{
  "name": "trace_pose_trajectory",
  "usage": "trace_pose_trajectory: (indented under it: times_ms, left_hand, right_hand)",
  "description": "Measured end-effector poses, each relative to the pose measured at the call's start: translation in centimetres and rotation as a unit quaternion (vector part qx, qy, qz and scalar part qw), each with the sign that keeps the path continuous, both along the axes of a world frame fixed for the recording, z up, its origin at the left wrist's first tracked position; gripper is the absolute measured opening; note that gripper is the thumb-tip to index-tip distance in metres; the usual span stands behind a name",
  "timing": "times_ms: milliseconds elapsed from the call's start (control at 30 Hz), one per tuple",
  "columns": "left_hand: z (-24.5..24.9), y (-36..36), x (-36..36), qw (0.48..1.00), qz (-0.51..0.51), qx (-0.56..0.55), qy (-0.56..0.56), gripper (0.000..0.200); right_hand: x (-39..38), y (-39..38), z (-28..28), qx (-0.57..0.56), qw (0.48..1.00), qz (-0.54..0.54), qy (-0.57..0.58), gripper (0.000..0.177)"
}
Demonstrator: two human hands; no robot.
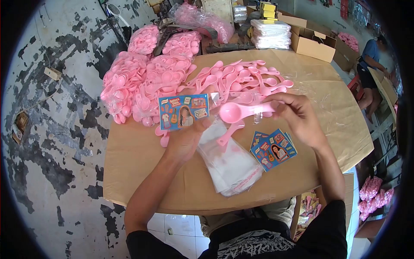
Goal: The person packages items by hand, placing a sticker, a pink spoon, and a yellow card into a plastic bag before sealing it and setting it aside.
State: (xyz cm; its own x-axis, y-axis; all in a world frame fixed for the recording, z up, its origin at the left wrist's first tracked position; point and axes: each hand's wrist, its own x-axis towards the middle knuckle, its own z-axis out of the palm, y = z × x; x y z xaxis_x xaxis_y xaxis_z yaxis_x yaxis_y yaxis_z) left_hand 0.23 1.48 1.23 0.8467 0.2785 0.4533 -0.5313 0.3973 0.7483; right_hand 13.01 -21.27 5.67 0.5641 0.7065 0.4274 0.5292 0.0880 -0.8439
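Observation:
My left hand (186, 139) holds a blue printed card (184, 112) upright, its thumb over the lower right corner. My right hand (297, 113) pinches the handle of a pink spoon (235, 113), whose bowl points left toward the card. Another pink spoon (230, 134) lies just below it, over a stack of clear plastic bags (230, 166) with a printed pink strip. To the right of the bags, several blue cards (274, 150) lie fanned on the brown table covering (142, 172). Loose pink spoons (235, 80) are heaped beyond my hands.
Bulging bags of pink spoons (146, 77) stand at the back left. White packets (271, 33) and an open cardboard box (314, 43) are at the back right. A person in a blue shirt (371, 54) sits at far right. Bagged pink items (375, 196) lie lower right.

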Motion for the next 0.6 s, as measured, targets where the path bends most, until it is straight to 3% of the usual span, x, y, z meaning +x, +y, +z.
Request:
trace_pose_trajectory:
  times_ms: [133,233,267,333,433,533,567,600]
  left_hand:
    - [0.0,-2.3,-0.2,1.000,0.016,-0.006,0.014,0.062]
    - [0.4,-4.3,-0.5,0.999,0.006,-0.039,0.020,0.064]
    - [0.5,-4.7,-0.7,0.999,-0.001,-0.049,0.023,0.065]
    - [0.0,-4.5,-0.9,0.998,-0.035,-0.025,0.041,0.067]
    - [-0.6,-4.0,-0.6,0.998,-0.052,-0.030,0.020,0.072]
    - [-0.3,-2.9,-0.2,0.999,-0.040,-0.036,0.011,0.076]
    - [0.0,-2.4,0.0,0.999,-0.036,-0.035,0.015,0.078]
    - [-0.2,-1.7,0.2,0.998,0.004,-0.025,0.049,0.078]
  right_hand:
    - [-1.9,0.4,1.3,-0.015,0.991,0.090,0.093,0.029]
    - [-4.0,1.4,1.6,0.013,0.995,0.099,-0.006,0.032]
    - [-4.2,1.9,1.0,0.025,0.990,0.064,-0.121,0.030]
    - [-4.3,2.3,0.4,-0.009,0.980,0.009,-0.197,0.021]
    - [-2.6,2.6,1.6,0.023,0.974,-0.015,-0.226,0.019]
    - [-1.4,1.6,6.6,0.043,0.979,-0.066,-0.187,0.018]
    - [-0.4,1.6,7.7,0.071,0.966,-0.078,-0.237,0.020]
    - [0.0,1.7,8.5,0.002,0.962,-0.058,-0.266,0.021]
